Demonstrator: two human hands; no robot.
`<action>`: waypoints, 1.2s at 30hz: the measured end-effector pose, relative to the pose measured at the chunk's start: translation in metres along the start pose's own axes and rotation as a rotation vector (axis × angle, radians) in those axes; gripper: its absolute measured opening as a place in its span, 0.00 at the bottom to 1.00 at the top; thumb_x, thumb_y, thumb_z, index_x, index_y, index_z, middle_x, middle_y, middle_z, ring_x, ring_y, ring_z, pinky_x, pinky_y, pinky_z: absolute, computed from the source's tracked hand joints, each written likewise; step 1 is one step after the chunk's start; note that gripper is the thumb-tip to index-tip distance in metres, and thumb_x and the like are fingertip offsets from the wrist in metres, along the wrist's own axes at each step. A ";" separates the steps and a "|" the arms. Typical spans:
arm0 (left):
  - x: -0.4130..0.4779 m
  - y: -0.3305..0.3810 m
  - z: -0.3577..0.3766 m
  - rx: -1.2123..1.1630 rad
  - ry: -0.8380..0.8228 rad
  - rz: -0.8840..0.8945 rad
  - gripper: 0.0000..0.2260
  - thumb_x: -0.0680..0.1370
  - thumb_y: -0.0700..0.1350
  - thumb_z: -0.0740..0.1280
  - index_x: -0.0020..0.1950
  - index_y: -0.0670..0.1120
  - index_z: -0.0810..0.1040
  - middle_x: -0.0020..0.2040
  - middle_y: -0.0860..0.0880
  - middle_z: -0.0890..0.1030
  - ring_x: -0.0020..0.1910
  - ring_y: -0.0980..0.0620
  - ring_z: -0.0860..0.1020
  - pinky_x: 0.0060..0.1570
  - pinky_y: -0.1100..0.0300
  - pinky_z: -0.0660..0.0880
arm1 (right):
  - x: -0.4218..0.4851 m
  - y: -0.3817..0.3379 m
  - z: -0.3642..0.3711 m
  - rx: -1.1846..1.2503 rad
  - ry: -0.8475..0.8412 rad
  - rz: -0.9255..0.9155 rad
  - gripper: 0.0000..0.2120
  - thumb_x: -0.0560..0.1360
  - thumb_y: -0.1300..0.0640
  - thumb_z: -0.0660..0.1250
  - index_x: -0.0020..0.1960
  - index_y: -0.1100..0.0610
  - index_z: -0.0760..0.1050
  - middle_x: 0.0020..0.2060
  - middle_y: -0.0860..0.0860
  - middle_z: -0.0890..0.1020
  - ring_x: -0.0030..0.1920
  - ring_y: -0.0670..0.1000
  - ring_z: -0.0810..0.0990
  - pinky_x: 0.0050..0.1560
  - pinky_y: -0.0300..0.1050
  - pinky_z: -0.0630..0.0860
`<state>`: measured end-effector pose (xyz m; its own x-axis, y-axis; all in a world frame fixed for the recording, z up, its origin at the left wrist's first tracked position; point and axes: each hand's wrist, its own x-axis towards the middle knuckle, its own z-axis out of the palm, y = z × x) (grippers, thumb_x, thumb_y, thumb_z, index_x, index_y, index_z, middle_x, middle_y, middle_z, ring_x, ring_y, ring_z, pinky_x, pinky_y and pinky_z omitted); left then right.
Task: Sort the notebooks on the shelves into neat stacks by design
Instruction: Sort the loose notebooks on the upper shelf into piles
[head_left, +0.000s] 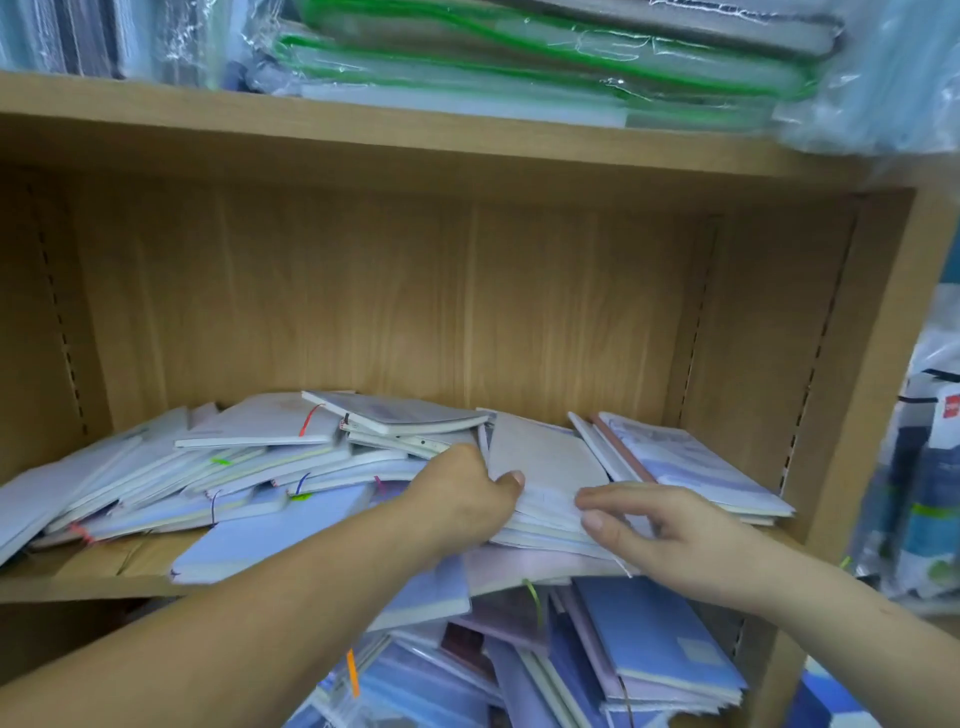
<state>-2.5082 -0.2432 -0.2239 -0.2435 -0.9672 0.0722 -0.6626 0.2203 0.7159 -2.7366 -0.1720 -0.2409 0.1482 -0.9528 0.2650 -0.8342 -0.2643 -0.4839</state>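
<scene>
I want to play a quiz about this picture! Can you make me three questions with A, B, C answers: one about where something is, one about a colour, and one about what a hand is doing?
1. Where are the green-edged folders? A in a hand; B on the shelf above the notebooks; C on the shelf below them.
2. What colour is the shelf unit? A white; B black; C light brown.
3. What is the left hand doing? A gripping the middle stack; B hanging empty; C holding a pen.

Answers: B, they lie on the upper board. C, its back and sides are pale wood. A, its thumb presses on the stack's top.
</scene>
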 end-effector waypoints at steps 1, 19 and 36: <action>0.002 0.001 0.004 -0.081 0.002 -0.023 0.17 0.80 0.58 0.65 0.49 0.44 0.78 0.43 0.45 0.81 0.45 0.45 0.80 0.39 0.59 0.71 | 0.001 0.002 -0.001 -0.067 0.010 -0.006 0.25 0.75 0.29 0.58 0.64 0.40 0.80 0.56 0.38 0.81 0.60 0.36 0.77 0.63 0.35 0.71; -0.033 0.052 -0.001 -0.608 0.231 0.071 0.18 0.72 0.53 0.55 0.55 0.47 0.76 0.46 0.41 0.83 0.42 0.42 0.82 0.44 0.48 0.81 | -0.029 -0.007 0.001 0.340 0.317 0.243 0.20 0.74 0.27 0.59 0.43 0.41 0.78 0.28 0.43 0.74 0.34 0.45 0.73 0.39 0.43 0.70; -0.067 -0.039 -0.056 0.583 0.246 0.309 0.22 0.78 0.62 0.55 0.62 0.52 0.78 0.65 0.52 0.74 0.65 0.43 0.69 0.63 0.50 0.69 | -0.016 -0.085 0.027 0.469 0.095 0.350 0.44 0.64 0.37 0.80 0.73 0.52 0.70 0.59 0.48 0.75 0.59 0.48 0.77 0.54 0.37 0.73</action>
<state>-2.4265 -0.1941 -0.2183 -0.3605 -0.8345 0.4166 -0.8772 0.4552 0.1528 -2.6536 -0.1387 -0.2268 -0.1598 -0.9834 0.0862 -0.4980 0.0049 -0.8671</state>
